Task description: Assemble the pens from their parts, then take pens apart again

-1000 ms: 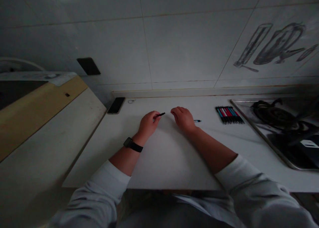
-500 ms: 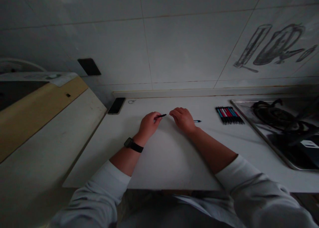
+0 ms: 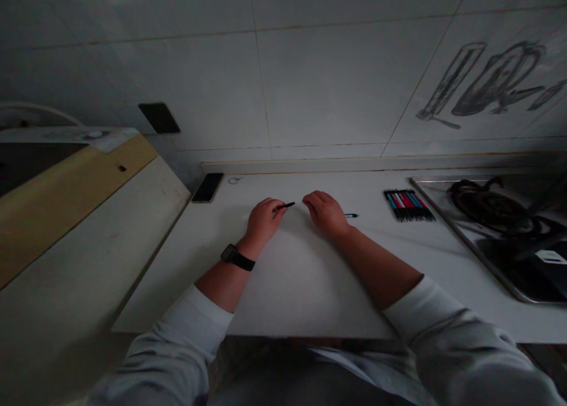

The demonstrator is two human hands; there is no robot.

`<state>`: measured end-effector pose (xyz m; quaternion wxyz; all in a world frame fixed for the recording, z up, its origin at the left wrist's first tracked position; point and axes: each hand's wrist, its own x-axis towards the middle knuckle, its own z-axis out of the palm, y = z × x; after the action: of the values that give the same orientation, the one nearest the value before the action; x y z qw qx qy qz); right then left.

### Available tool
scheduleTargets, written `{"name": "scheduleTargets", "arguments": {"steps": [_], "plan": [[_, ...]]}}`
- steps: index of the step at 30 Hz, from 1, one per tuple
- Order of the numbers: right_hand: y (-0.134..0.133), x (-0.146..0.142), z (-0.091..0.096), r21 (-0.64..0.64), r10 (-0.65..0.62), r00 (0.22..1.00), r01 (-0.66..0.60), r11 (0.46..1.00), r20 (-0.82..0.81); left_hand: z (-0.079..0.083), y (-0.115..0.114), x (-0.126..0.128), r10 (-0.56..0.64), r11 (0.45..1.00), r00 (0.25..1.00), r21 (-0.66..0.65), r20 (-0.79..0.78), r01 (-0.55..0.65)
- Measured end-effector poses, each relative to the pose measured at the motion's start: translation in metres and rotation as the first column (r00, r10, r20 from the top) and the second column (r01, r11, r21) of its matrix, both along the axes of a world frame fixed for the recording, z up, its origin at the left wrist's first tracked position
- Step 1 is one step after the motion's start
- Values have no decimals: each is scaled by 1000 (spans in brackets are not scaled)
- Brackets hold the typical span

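My left hand [image 3: 263, 220], with a black watch [image 3: 230, 254] on the wrist, pinches a slim black pen piece [image 3: 289, 205] whose tip points right. A small gap away, my right hand [image 3: 325, 212] has its fingertips pressed together; whatever they hold, if anything, is too small or hidden to make out. Just right of that hand, a dark pen part with some light blue [image 3: 351, 216] lies on the white countertop [image 3: 305, 288], partly covered by the hand. Farther right, several pens [image 3: 408, 205] in blue, red, white and black lie side by side in a row.
A phone [image 3: 208, 188] lies at the counter's back left, near a small ring-like item [image 3: 234, 181]. On the right sits a gas stove [image 3: 496, 217] with a metal rim. A tiled wall [image 3: 319, 93] rises behind, and a pale slanted panel [image 3: 110, 234] stands at left.
Almost nothing differs. The fingertips of my two hands are very slightly farther apart, and the pen piece stays in my left hand.
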<state>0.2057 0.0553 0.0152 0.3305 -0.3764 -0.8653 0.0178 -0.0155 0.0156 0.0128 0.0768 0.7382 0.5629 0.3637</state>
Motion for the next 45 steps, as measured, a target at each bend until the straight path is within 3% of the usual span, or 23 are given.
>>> {"name": "scheduleTargets", "arguments": {"steps": [13,25,32,40,45], "plan": [[1,2,-3,9,15,999,-14,1000,-34,-3,2,-3,4,1000,1000,10,-18,-4],[-3,-4,-8,37,238,971,-237,971,-13,-1,-1,5,-131,991,990,-13,-58,131],[-13,-11,-2,112,357,932,-348,931,-68,-5,-2,7,-180,981,978,-99,-103,169],[-25,-4,8,137,264,959,-248,959,-107,-2,-5,7,-169,980,986,-100,12,169],[-18,29,21,112,-43,972,71,991,-231,0,-5,7,-135,983,989,-115,63,142]]}}
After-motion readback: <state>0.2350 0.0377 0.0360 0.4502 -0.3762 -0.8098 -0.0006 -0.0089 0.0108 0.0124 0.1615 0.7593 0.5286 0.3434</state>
